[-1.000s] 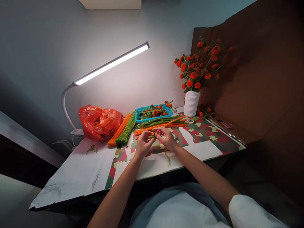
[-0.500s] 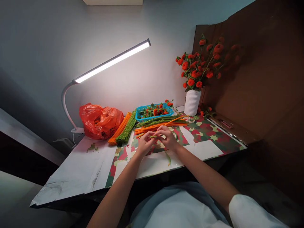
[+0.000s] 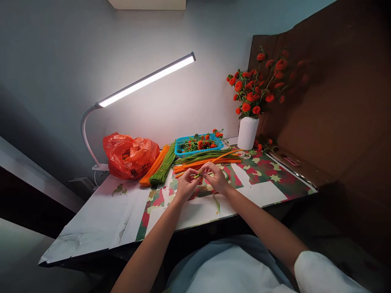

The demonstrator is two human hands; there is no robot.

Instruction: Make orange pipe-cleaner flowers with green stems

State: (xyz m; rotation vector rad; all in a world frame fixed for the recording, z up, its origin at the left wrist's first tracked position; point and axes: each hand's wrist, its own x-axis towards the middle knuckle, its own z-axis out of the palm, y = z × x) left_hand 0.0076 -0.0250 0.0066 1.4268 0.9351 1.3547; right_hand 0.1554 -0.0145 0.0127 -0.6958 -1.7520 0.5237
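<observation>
My left hand [image 3: 186,185] is closed in a pinch on a short piece of green pipe cleaner [image 3: 197,176], held above the table's front middle. From the other side, the fingers of my right hand [image 3: 216,179] are bent to a pinch at the same green piece. The fingers partly cover it, so its full shape is hidden. Loose orange pipe cleaners [image 3: 210,162] lie just behind my hands, with green pipe cleaners [image 3: 201,156] beyond them. A roll of green tape [image 3: 225,175] shows beside my right hand. A green leaf-like scrap [image 3: 216,204] lies in front.
A blue basket [image 3: 176,151] of red flowers stands behind the pipe cleaners. To its left are orange and green bundles [image 3: 163,167] and a red plastic bag [image 3: 131,156]. A white vase [image 3: 248,133] of red flowers stands right. A lamp [image 3: 146,81] reaches over the table.
My right fingers have shifted slightly around the green piece, and more of it shows between the hands. The whole view has moved a little; nothing on the table has moved.
</observation>
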